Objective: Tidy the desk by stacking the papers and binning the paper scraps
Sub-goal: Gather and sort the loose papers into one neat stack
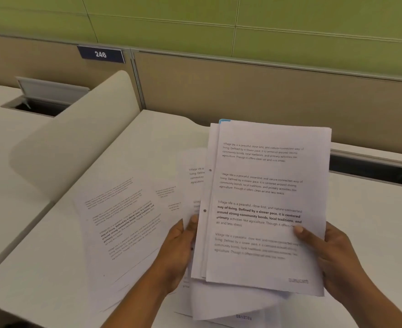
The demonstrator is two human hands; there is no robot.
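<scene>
A stack of printed papers (266, 200) is held up above the desk (29, 268), its sheets slightly uneven, with a blue edge showing at the top. My left hand (178, 247) grips the stack's left edge with its thumb on the front. My right hand (332, 254) grips the right edge, thumb pressed on the top sheet. Loose printed sheets (124, 223) lie spread on the desk to the left and under the stack. One sheet stamped in blue (238, 313) lies at the near edge.
A curved cream divider (81, 138) rises on the left. Beyond it an open cable flap (46, 100) is set into the neighbouring desk. A beige partition (266, 91) with a "246" sign (100, 54) stands behind. A dark cable slot (370, 169) runs at the right.
</scene>
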